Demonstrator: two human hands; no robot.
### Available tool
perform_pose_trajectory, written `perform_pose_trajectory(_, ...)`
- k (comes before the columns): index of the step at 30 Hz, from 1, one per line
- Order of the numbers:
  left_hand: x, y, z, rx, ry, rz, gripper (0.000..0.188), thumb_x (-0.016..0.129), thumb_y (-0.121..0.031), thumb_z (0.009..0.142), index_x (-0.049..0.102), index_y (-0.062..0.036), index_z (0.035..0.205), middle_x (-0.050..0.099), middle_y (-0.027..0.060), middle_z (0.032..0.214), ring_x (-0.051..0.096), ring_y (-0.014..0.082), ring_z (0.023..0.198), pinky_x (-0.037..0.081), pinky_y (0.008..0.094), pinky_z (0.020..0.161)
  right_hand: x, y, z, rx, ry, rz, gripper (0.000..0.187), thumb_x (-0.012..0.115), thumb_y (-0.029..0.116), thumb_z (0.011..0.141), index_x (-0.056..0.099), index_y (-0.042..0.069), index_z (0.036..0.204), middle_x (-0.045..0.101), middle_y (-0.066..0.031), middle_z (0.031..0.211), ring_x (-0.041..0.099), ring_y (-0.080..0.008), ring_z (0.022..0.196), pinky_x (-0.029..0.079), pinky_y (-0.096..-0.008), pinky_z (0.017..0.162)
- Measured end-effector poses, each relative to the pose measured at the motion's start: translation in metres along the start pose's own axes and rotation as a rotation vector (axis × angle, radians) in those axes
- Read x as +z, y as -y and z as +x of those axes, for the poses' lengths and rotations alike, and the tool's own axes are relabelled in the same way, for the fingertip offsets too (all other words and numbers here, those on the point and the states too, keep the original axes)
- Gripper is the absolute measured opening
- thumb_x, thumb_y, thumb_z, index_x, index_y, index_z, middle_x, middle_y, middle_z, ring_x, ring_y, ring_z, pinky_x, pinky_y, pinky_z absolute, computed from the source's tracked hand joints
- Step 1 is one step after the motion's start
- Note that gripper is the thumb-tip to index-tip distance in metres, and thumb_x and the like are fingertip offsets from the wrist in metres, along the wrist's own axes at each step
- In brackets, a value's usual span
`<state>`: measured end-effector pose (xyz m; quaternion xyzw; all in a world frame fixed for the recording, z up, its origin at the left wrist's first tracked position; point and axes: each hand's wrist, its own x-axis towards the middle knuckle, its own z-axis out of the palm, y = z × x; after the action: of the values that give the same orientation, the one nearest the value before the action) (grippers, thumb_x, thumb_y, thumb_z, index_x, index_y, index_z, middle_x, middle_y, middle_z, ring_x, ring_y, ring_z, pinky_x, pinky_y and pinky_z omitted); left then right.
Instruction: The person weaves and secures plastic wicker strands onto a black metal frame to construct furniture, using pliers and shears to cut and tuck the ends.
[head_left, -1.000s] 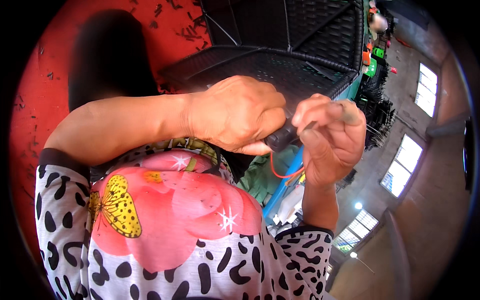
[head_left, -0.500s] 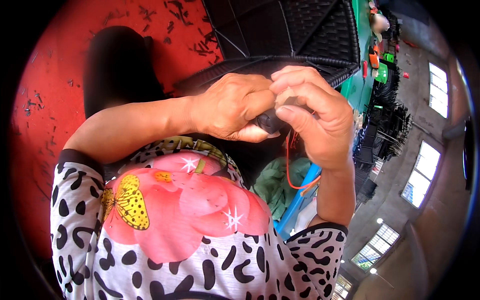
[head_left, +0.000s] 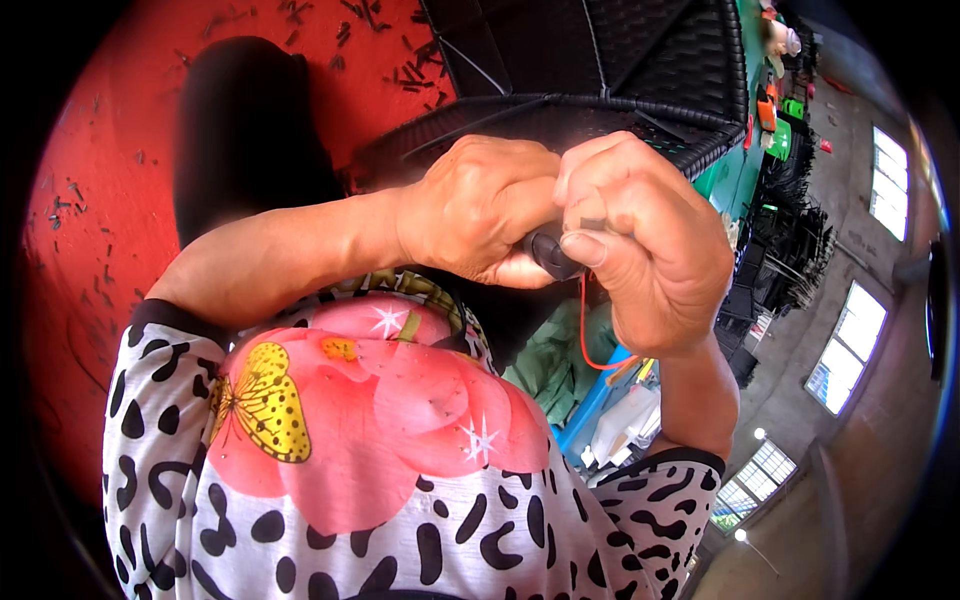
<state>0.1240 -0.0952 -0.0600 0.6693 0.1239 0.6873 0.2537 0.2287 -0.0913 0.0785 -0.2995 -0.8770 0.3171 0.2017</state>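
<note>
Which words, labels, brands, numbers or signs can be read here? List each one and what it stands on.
None can be read.
Shirt: printed pictures and spots, no lettering visible.
Black object in the left hand: any marking is too small to read.
Wall: any marks are too faint to read.

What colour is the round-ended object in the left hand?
The object is black; it shows best in the head view.

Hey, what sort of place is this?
Probably a workshop or small factory: a black woven frame, dark scraps scattered over a red surface, and a grey wall with large windows.
</note>
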Motion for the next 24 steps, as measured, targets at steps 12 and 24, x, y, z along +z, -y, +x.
perform_pose_trajectory(12, -0.009, 0.014, 0.004, -0.015, 0.068, -0.010, 0.028, 0.069, -0.018, 0.067, 0.052, -0.0009, 0.081, 0.052, 0.0126, 0.070, 0.054, 0.0307, 0.058, 0.044, 0.0377, 0.051, -0.014, -0.013, 0.009, 0.036, 0.037, 0.010, 0.008, 0.062, 0.000, 0.074, 0.055, -0.003, 0.075, 0.053, -0.0105, 0.070, 0.053, -0.0214, 0.063, 0.043, -0.0278, 0.057)
perform_pose_trajectory(24, 0.003, 0.001, 0.006, -0.170, -0.010, 0.049, 0.036, 0.076, -0.026, 0.065, 0.055, -0.0013, 0.080, 0.052, 0.0117, 0.066, 0.053, 0.0299, 0.058, 0.044, 0.0374, 0.050, 0.006, -0.016, 0.001, 0.013, -0.140, -0.178, 0.007, 0.063, 0.002, 0.073, 0.056, 0.003, 0.073, 0.052, -0.0104, 0.070, 0.051, -0.0271, 0.064, 0.042, -0.0334, 0.059)
